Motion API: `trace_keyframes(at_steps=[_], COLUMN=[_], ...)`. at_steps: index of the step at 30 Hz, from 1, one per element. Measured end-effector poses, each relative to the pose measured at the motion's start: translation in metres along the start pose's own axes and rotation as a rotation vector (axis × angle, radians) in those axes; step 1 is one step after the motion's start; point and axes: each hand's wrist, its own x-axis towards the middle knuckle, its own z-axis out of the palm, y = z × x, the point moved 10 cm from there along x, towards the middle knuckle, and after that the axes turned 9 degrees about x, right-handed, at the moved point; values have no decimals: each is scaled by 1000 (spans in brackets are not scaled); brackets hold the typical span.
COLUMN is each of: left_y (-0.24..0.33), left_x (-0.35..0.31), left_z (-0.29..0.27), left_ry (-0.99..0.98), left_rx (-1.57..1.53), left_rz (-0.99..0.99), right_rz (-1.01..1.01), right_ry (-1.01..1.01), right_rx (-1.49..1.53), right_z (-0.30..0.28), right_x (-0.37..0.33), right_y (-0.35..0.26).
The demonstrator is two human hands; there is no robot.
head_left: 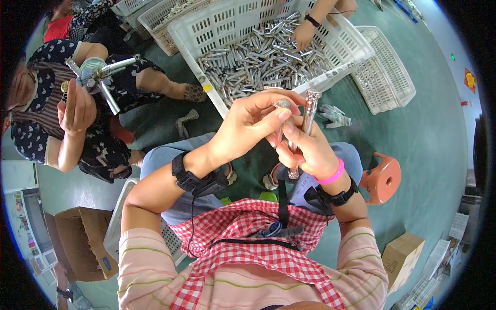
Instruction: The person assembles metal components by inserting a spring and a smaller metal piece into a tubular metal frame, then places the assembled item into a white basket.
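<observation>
In front of my knees, my right hand (312,152) is wrapped round a shiny metal tube (308,116) with a wider collar at its upper end. The tube stands nearly upright, its lower end showing below my fingers. Close beside it, my left hand (248,124) pinches another metal piece (282,104) with a round grey end. My fingers cover most of that piece, and the two hands meet around it. Just beyond my hands, a large white crate (222,106) holds a heap of loose metal tubes (268,57).
Another person's hand (304,35) reaches into the crate. At the left, a co-worker (77,111) holds several joined tubes (106,77). A white basket (385,72), a striped glove (335,116), an orange stool (383,180) and cardboard boxes (80,243) stand or lie around me.
</observation>
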Motion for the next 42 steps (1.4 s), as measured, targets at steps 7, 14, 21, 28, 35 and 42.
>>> trace_keyframes(at_steps=[7, 14, 21, 28, 35, 42], left_y=[7, 12, 29, 2, -18, 6], left_x=[-2, 0, -4, -2, -6, 2], left_z=[1, -10, -25, -16, 6, -11], left_ry=[-19, 59, 185, 126, -223, -78], left_rx=[91, 225, 360, 77, 37, -142], left_rz=[148, 183, 291, -101, -119, 37], right_rz=[0, 8, -119, -324, -250, -54], right_ry=[-59, -109, 78, 190, -18, -90], right_rx=[43, 36, -429, -563, -94, -86], right_z=[6, 9, -7, -8, -4, 4], right_x=[-1, 1, 2, -3, 2, 1], right_y=[2, -4, -15, -25, -13, 4])
